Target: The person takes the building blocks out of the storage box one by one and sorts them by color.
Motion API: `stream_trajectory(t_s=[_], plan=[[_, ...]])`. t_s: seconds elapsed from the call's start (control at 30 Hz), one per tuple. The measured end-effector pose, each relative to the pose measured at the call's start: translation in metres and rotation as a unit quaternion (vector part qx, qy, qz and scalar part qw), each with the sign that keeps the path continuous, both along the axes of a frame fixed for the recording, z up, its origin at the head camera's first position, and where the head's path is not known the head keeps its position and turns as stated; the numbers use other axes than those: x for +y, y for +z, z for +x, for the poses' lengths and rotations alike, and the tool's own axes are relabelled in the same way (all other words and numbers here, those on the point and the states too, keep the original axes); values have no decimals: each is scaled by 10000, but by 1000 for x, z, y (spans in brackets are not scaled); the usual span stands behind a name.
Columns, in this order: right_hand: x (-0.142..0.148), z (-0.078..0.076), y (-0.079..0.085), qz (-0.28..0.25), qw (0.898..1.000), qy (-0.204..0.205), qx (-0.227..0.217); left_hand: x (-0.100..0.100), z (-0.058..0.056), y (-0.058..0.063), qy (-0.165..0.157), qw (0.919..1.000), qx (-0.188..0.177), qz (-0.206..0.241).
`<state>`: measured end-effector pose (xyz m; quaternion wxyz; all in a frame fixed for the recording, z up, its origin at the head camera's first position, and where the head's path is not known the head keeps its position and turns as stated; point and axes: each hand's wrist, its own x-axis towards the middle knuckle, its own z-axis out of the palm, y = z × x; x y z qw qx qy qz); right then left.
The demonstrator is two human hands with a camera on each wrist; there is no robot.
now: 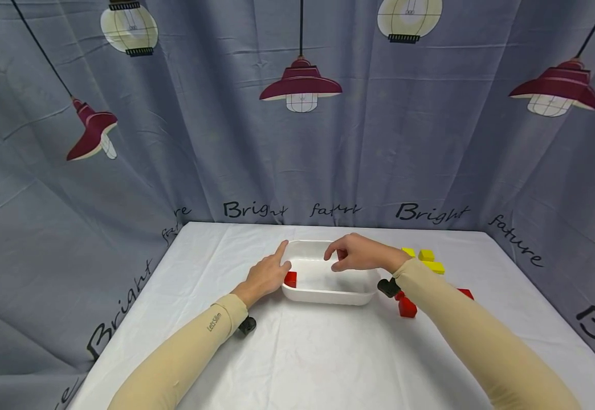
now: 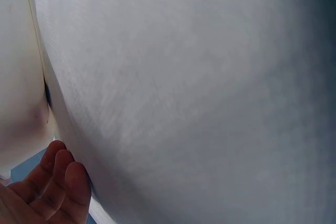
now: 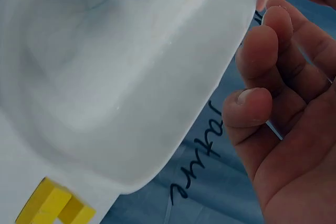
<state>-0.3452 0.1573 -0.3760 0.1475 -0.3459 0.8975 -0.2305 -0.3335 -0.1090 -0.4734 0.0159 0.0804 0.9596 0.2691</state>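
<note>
A white rectangular tray point(image 1: 328, 297) sits on the table, with a red block point(image 1: 290, 279) inside at its left end. My left hand point(image 1: 267, 274) is at the tray's left side, index finger stretched along the rim and thumb close to the edge. In the left wrist view, its other fingers point(image 2: 73, 187) are slightly bent beside the tray's outer wall. Over the tray's right half hovers my right hand point(image 1: 356, 252), fingers loosely bent and holding nothing. The right wrist view shows that hand's bent fingers point(image 3: 257, 51) above the tray, with a gap between thumb and fingers.
Several yellow blocks point(image 1: 433, 267) lie to the tray's right, partly behind the right wrist. Red blocks point(image 1: 407, 308) lie nearer, around the right forearm, and another red piece point(image 1: 465, 293) is partly hidden by the sleeve. A grey printed curtain point(image 1: 359, 159) hangs behind the white-covered table point(image 1: 318, 359).
</note>
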Motion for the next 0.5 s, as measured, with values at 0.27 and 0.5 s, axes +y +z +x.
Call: stream_trajectory(t_s=[0.27, 0.5], plan=[[-19, -15, -6, 84, 9997, 110, -190, 1, 0, 2, 21, 10000, 13, -13], [-36, -27, -13, 170, 9987, 47, -476, 0, 2, 3, 27, 10000, 29, -9]])
